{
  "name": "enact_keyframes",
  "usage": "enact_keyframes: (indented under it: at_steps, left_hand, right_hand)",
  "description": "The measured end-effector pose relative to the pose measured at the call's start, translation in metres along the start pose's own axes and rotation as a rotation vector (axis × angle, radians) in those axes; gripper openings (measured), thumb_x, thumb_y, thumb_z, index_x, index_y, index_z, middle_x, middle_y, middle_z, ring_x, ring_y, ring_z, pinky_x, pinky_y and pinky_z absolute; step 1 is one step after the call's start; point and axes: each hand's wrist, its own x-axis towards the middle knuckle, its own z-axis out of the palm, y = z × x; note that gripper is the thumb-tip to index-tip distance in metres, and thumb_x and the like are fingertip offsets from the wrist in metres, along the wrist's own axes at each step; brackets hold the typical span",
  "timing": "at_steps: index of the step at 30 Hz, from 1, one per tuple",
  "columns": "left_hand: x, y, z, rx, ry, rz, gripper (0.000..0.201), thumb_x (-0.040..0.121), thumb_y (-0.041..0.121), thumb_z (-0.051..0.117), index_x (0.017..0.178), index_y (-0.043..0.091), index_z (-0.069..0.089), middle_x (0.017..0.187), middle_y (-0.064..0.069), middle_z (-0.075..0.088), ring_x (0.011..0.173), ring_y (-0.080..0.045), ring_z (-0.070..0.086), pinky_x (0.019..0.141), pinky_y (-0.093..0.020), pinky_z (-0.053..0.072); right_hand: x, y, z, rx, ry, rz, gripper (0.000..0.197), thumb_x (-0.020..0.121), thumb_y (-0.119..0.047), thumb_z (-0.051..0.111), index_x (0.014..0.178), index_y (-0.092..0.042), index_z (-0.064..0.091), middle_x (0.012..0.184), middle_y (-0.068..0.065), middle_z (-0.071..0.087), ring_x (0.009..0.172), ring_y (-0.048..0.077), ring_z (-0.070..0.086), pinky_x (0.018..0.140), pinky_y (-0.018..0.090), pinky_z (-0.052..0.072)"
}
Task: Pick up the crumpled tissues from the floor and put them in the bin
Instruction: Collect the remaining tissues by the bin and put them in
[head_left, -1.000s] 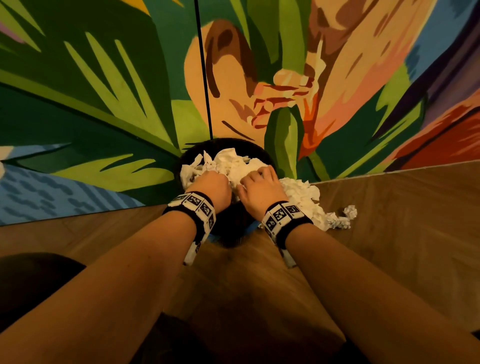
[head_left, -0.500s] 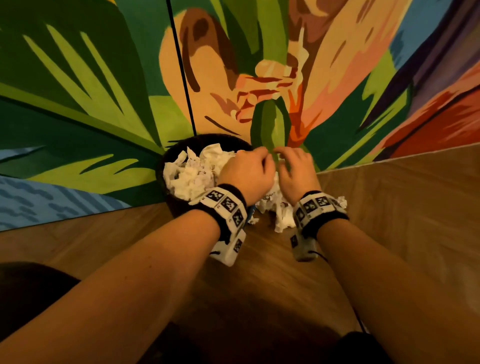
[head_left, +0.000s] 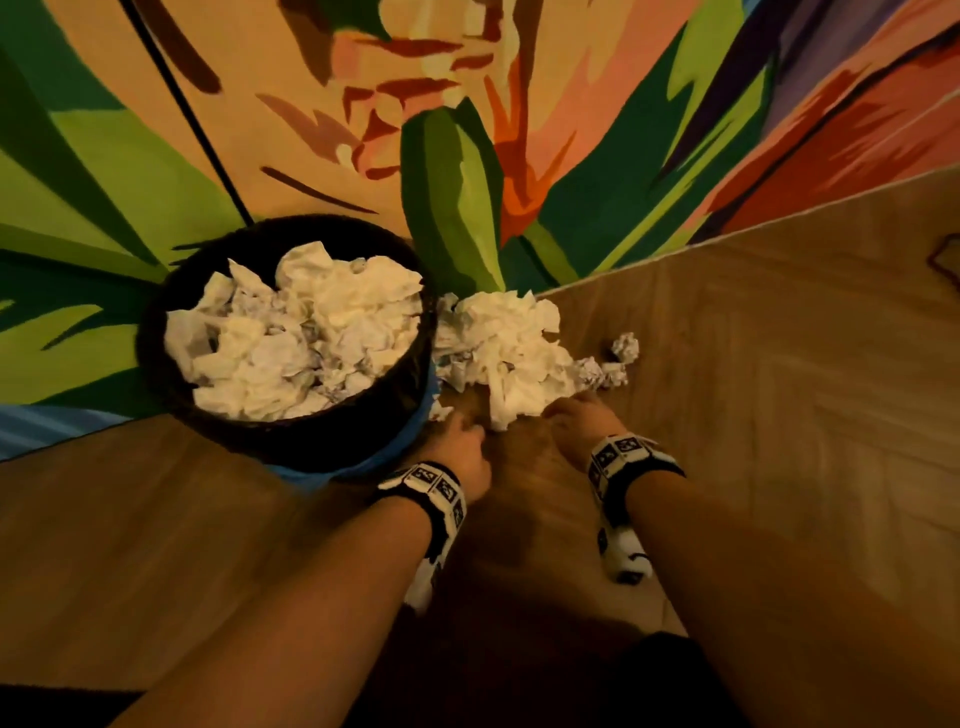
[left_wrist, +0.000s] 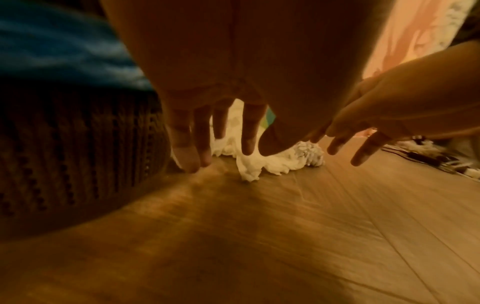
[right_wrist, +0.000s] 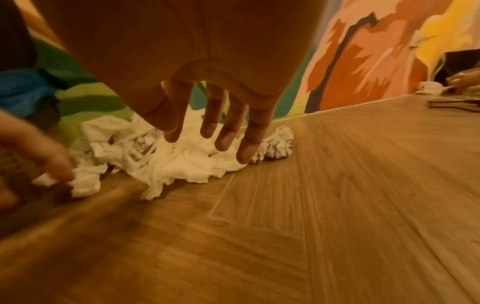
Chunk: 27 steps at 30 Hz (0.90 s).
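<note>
- Painted mural wall and wooden floor fill the head view: a dark woven bin, heaped with crumpled tissues, stands against the wall. Just beside it lies a loose pile of tissues, directly beyond both hands. Left hand and right hand reach low to the pile's near edge; their fingers are hidden from above.
- Left wrist view: the left hand's fingers hang straight and slightly apart, tips at the floor, holding nothing; the tissues lie just past them, the bin's woven wall to their left.
- Right wrist view: the right hand's fingers are spread and straight, empty, hovering over the pile. The left hand, blurred, touches a small wad at the pile's left end.
</note>
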Motion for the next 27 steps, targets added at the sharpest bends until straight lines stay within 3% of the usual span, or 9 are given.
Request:
enact_keyframes:
  at_steps: [6, 8, 10, 13, 15, 18, 21, 25, 27]
  left_hand:
    - [0.052, -0.015, 0.024, -0.209, 0.068, -0.159, 0.058, 0.092, 0.023, 0.052, 0.146, 0.023, 0.032, 0.161, -0.007, -0.015, 0.145, -0.038, 0.020, 0.114, -0.048, 0.031]
    - [0.060, -0.022, 0.030, -0.192, 0.085, -0.199, 0.062, 0.094, 0.025, 0.053, 0.150, 0.018, 0.027, 0.161, -0.015, -0.003, 0.145, -0.038, 0.021, 0.115, -0.047, 0.030]
    - [0.064, -0.026, 0.036, -0.105, 0.200, -0.169, 0.052, 0.094, 0.025, 0.054, 0.141, 0.008, 0.040, 0.152, -0.019, 0.027, 0.135, -0.037, 0.037, 0.109, -0.043, 0.037]
    - [0.065, -0.025, 0.040, -0.124, 0.238, -0.125, 0.036, 0.096, 0.018, 0.049, 0.130, 0.005, 0.051, 0.138, -0.017, 0.046, 0.126, -0.033, 0.046, 0.105, -0.039, 0.038]
    - [0.062, -0.024, 0.044, -0.240, 0.221, -0.112, 0.028, 0.095, 0.013, 0.048, 0.123, 0.009, 0.051, 0.133, -0.014, 0.048, 0.122, -0.030, 0.048, 0.101, -0.038, 0.041]
    - [0.052, -0.027, 0.049, -0.427, 0.285, -0.106, 0.019, 0.092, 0.016, 0.054, 0.104, 0.023, 0.042, 0.108, -0.009, 0.057, 0.089, -0.024, 0.057, 0.068, -0.033, 0.047]
    - [0.045, -0.028, 0.049, -0.432, 0.260, -0.102, 0.019, 0.097, 0.022, 0.049, 0.115, 0.026, 0.049, 0.109, -0.005, 0.061, 0.090, -0.025, 0.061, 0.067, -0.029, 0.046]
    - [0.043, -0.027, 0.047, -0.337, 0.279, -0.095, 0.022, 0.099, 0.025, 0.041, 0.092, 0.011, 0.056, 0.099, -0.015, 0.063, 0.094, -0.032, 0.059, 0.071, -0.034, 0.044]
    - [0.045, -0.025, 0.042, -0.389, 0.267, -0.127, 0.023, 0.097, 0.033, 0.044, 0.088, 0.014, 0.053, 0.097, -0.015, 0.061, 0.091, -0.031, 0.056, 0.072, -0.035, 0.044]
  right_hand:
    - [0.026, -0.031, 0.031, -0.026, -0.149, -0.112, 0.040, 0.093, -0.042, 0.047, 0.133, -0.047, 0.051, 0.156, 0.001, 0.021, 0.138, 0.031, 0.034, 0.112, 0.045, 0.034]
    - [0.035, -0.038, 0.041, -0.072, -0.209, -0.140, 0.045, 0.093, -0.041, 0.048, 0.137, -0.050, 0.043, 0.160, 0.001, 0.013, 0.141, 0.035, 0.027, 0.113, 0.051, 0.032]
    - [0.043, -0.042, 0.052, -0.116, -0.253, -0.147, 0.047, 0.096, -0.037, 0.046, 0.142, -0.043, 0.040, 0.162, 0.001, 0.011, 0.141, 0.035, 0.029, 0.113, 0.050, 0.034]
    - [0.046, -0.044, 0.063, -0.076, -0.166, -0.187, 0.040, 0.099, -0.034, 0.044, 0.137, -0.025, 0.053, 0.155, 0.000, 0.034, 0.132, 0.029, 0.044, 0.108, 0.043, 0.040]
    - [0.046, -0.038, 0.070, 0.035, -0.055, -0.158, 0.027, 0.095, -0.030, 0.053, 0.116, -0.021, 0.069, 0.130, 0.001, 0.059, 0.115, 0.022, 0.057, 0.097, 0.033, 0.048]
    - [0.042, -0.031, 0.073, 0.320, 0.047, 0.011, 0.022, 0.089, -0.013, 0.063, 0.105, -0.025, 0.071, 0.101, -0.005, 0.065, 0.099, 0.014, 0.063, 0.072, 0.013, 0.046]
    - [0.040, -0.030, 0.067, 0.411, 0.073, 0.069, 0.031, 0.095, -0.011, 0.050, 0.120, -0.018, 0.064, 0.122, 0.008, 0.060, 0.113, 0.026, 0.057, 0.083, 0.023, 0.045]
    - [0.037, -0.027, 0.059, 0.522, 0.147, 0.134, 0.026, 0.091, -0.033, 0.051, 0.081, -0.014, 0.066, 0.084, 0.004, 0.065, 0.088, 0.030, 0.062, 0.060, 0.026, 0.042]
    - [0.037, -0.025, 0.053, 0.530, 0.166, 0.190, 0.040, 0.085, -0.041, 0.060, 0.110, -0.011, 0.067, 0.107, 0.005, 0.067, 0.104, 0.028, 0.062, 0.077, 0.028, 0.050]
